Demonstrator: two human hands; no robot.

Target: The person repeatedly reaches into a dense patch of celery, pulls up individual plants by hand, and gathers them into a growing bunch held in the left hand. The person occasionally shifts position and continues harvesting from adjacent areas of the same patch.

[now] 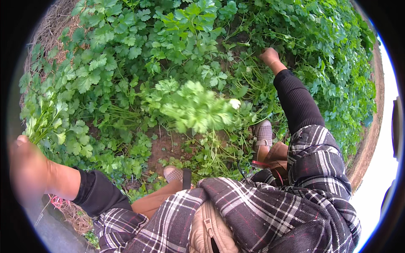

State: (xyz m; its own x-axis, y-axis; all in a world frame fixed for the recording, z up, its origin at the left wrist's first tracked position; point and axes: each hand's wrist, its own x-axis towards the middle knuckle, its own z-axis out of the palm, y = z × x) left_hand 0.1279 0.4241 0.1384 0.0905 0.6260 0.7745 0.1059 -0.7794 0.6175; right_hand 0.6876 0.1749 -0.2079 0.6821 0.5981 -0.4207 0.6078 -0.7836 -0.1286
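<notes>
At the far left, my left hand is closed around a bunch of leafy greens, which look like celery or parsley. That hand is raised close to the camera and partly blurred. My right hand reaches forward and down among the growing green plants, its fingers curled low by the stems. Foliage and the hand itself hide what those fingers grip. Between my arms, a taller leafy clump looks blurred, with a small white spot at its right side.
Dense greens surround my feet, with brown soil showing through. My left shoe and right shoe stand among the plants. Red cord crosses near my right leg. Pink strings lie at lower left, beside dry straw.
</notes>
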